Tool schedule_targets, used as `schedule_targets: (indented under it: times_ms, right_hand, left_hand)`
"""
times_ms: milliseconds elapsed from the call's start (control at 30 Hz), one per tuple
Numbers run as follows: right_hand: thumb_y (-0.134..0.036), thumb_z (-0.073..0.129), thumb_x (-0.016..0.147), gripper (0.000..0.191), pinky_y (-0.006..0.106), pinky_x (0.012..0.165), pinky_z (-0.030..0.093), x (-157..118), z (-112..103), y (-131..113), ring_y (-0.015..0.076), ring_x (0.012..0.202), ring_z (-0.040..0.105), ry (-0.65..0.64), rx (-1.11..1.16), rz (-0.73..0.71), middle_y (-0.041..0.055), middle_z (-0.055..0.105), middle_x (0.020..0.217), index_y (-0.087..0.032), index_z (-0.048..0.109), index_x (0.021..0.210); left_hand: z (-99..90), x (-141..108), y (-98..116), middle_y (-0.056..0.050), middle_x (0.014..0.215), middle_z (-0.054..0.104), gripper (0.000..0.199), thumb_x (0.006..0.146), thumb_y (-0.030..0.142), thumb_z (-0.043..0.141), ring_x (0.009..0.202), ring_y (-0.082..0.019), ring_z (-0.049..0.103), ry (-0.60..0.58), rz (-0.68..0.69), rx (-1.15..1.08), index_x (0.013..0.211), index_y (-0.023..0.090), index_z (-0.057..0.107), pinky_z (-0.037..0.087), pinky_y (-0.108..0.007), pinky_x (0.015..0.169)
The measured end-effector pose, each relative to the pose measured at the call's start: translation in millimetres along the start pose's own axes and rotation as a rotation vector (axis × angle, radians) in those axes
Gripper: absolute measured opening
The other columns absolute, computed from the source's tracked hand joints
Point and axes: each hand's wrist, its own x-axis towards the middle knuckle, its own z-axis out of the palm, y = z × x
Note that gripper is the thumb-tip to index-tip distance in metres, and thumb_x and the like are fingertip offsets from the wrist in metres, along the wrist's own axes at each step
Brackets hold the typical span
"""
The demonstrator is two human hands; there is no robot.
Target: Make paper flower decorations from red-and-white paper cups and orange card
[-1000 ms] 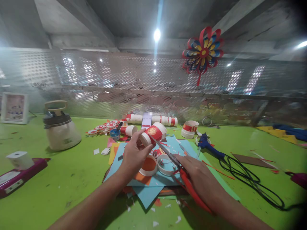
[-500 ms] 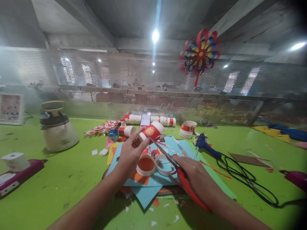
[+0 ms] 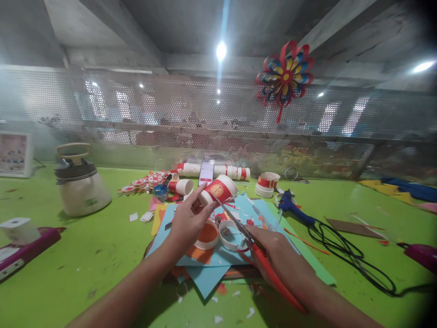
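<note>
Tilted in my left hand (image 3: 189, 216) is a red and white paper cup (image 3: 224, 186) with a gold emblem, its mouth facing up and right. My right hand (image 3: 273, 243) is closed on red-handled scissors (image 3: 264, 269), whose blades reach the side of the cup near the emblem. Whether they cut into it I cannot tell. Under the hands, two cut cup rings lie on light blue paper (image 3: 191, 253): one ring (image 3: 207, 246) over orange paper, the other ring (image 3: 229, 247) with scraps inside.
A blue glue gun (image 3: 290, 205) with a coiled black cord lies to the right. Behind are a phone (image 3: 206, 171), a long tube of joined cups (image 3: 191, 170), a blue jar (image 3: 160, 193) and cut cups (image 3: 267, 182). A large jug (image 3: 82, 191) stands at left.
The cup has shifted slightly right and turned a little in my left hand. The scissors have moved slightly, their handles now a bit lower and further right.
</note>
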Motion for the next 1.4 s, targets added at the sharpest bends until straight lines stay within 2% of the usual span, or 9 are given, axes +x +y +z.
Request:
schedule_targets:
  times_ms: [133, 233, 400, 567, 767, 967, 1133, 1300, 1400]
  right_hand:
    - [-0.021, 0.048, 0.085, 0.021, 0.033, 0.074, 0.047, -1, 0, 0, 0.0229, 0.083, 0.064, 0.010, -0.025, 0.000, 0.0064, 0.070, 0.092, -0.019, 0.066, 0.098]
    - [-0.018, 0.045, 0.086, 0.025, 0.033, 0.074, 0.047, -1, 1, 1, 0.0229, 0.082, 0.064, 0.006, -0.065, 0.023, 0.0060, 0.070, 0.091, -0.020, 0.065, 0.100]
    - [-0.017, 0.045, 0.084, 0.033, 0.037, 0.080, 0.047, 0, 2, 1, 0.0267, 0.091, 0.063, 0.009, -0.151, 0.069, 0.0091, 0.070, 0.097, -0.019, 0.065, 0.111]
    - [-0.017, 0.046, 0.087, 0.038, 0.034, 0.086, 0.045, 1, 0, 0, 0.0230, 0.099, 0.062, -0.027, -0.022, 0.015, 0.0053, 0.067, 0.114, -0.024, 0.060, 0.121]
    - [-0.019, 0.047, 0.087, 0.036, 0.031, 0.081, 0.045, 0, -1, -2, 0.0214, 0.093, 0.063, -0.017, 0.001, 0.029, 0.0029, 0.069, 0.109, -0.027, 0.061, 0.120]
    - [-0.016, 0.044, 0.085, 0.028, 0.033, 0.074, 0.045, -1, 6, 2, 0.0231, 0.084, 0.063, 0.004, -0.043, 0.041, 0.0056, 0.070, 0.093, -0.021, 0.065, 0.102]
    - [-0.020, 0.043, 0.086, 0.024, 0.032, 0.067, 0.042, -1, 7, 2, 0.0224, 0.074, 0.061, -0.007, -0.101, 0.100, 0.0044, 0.070, 0.085, -0.023, 0.064, 0.096]
    - [-0.019, 0.044, 0.084, 0.031, 0.033, 0.073, 0.042, -3, 8, 1, 0.0249, 0.083, 0.062, -0.035, -0.136, 0.164, 0.0057, 0.070, 0.088, -0.024, 0.064, 0.107]
    - [-0.020, 0.042, 0.085, 0.031, 0.034, 0.074, 0.042, -3, 8, 1, 0.0257, 0.086, 0.062, -0.017, -0.156, 0.210, 0.0034, 0.070, 0.090, -0.029, 0.064, 0.106]
  left_hand:
    - [-2.8, 1, 3, -0.009, 0.097, 0.069, 0.058, 0.071, 0.029, 0.073, 0.089, -0.022, 0.064, -0.037, -0.071, -0.053, 0.125, 0.015, 0.056, 0.051, -0.032, 0.079]
    - [-7.2, 4, 5, -0.011, 0.096, 0.069, 0.052, 0.074, 0.031, 0.070, 0.085, -0.023, 0.065, -0.086, -0.185, -0.237, 0.122, 0.015, 0.056, 0.053, -0.036, 0.076]
    - [-13.1, 9, 3, -0.013, 0.092, 0.069, 0.028, 0.072, 0.024, 0.072, 0.081, -0.022, 0.066, -0.099, -0.282, -0.379, 0.094, 0.010, 0.064, 0.052, -0.035, 0.078]
    - [-12.9, 9, 1, -0.012, 0.089, 0.069, 0.039, 0.067, 0.024, 0.077, 0.079, -0.023, 0.067, -0.048, -0.231, -0.310, 0.101, 0.011, 0.062, 0.053, -0.037, 0.075]
    - [-9.1, 6, 2, -0.010, 0.087, 0.068, 0.041, 0.067, 0.024, 0.077, 0.078, -0.022, 0.066, -0.032, -0.205, -0.277, 0.103, 0.011, 0.062, 0.052, -0.036, 0.075]
    - [-8.6, 7, -4, -0.008, 0.083, 0.068, 0.043, 0.065, 0.024, 0.078, 0.076, -0.021, 0.066, 0.017, -0.210, -0.291, 0.104, 0.012, 0.064, 0.052, -0.036, 0.076]
    - [-8.6, 6, -6, -0.007, 0.081, 0.068, 0.044, 0.065, 0.025, 0.078, 0.075, -0.021, 0.066, 0.022, -0.209, -0.290, 0.104, 0.013, 0.064, 0.053, -0.037, 0.077]
    - [-5.9, 5, -1, -0.009, 0.085, 0.068, 0.041, 0.064, 0.023, 0.078, 0.078, -0.022, 0.067, 0.033, -0.229, -0.336, 0.101, 0.013, 0.063, 0.052, -0.037, 0.077]
    - [-6.4, 6, 1, -0.010, 0.089, 0.069, 0.036, 0.067, 0.024, 0.076, 0.077, -0.022, 0.067, 0.021, -0.260, -0.406, 0.098, 0.012, 0.062, 0.052, -0.036, 0.074]
